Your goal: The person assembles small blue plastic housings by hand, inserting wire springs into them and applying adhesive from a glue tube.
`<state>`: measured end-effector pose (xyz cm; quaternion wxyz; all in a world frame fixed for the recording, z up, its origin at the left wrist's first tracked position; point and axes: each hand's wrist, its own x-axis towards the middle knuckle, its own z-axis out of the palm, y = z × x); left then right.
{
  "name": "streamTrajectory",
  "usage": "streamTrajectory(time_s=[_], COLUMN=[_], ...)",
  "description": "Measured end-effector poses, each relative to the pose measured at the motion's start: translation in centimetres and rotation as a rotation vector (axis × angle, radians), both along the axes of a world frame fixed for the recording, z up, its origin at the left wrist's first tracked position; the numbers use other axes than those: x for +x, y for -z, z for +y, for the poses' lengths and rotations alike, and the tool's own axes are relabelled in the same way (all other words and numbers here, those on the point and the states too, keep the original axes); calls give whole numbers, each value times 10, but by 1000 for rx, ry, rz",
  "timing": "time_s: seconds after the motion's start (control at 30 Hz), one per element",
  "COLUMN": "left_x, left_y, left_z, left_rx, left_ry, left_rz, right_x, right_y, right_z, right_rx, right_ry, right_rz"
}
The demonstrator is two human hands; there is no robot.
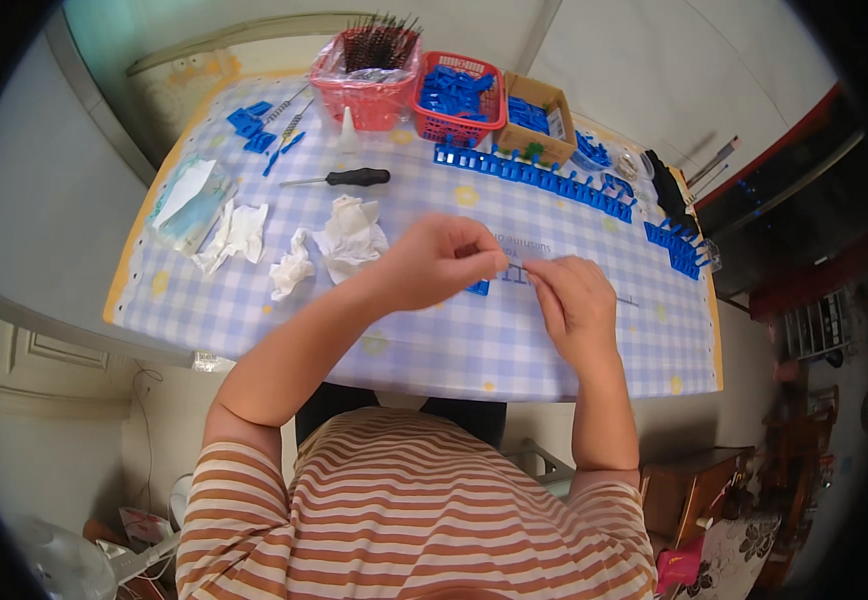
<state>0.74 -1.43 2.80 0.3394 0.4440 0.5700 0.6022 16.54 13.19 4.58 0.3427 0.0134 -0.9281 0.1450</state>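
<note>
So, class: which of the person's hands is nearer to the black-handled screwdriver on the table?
Left. The left hand lies just below and to the right of the screwdriver; the right hand is farther right, beyond the left hand.

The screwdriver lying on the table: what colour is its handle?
The screwdriver has a black handle, with a bare metal shaft; the head view shows it.

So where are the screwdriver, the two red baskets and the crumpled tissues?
screwdriver (354,178), head view, on its black handle.
red baskets (366,100), head view, front wall of the left one.
crumpled tissues (352,236), head view, middle of the biggest wad.
</note>
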Motion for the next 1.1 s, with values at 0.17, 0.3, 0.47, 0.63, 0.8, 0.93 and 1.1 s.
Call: streamTrajectory(time_s=[0.17,0.3,0.47,0.63,0.8,0.93,1.1], left_x=[42,62,53,40,18,9,-1], left_y=[12,39,47,41,40,31,25], left_z=[-23,-44,-58,-51,-50,-40,-20], left_rx=[79,20,21,50,46,62,119], left_ry=[-149,-229,-325,-438,-414,-384,-401], left_rz=[247,328,287,353,455,393,341], right_x=[27,37,37,28,21,24,27], right_y=[12,28,50,69,76,74,71], right_z=[-13,-11,22,39,38,40,45], right_rx=[24,-64,-210,-175,50,42,-1], right_ry=[-31,-49,-7,-22,-121,-122,-139], right_rz=[21,-61,-207,-169,-214,-222,-222])
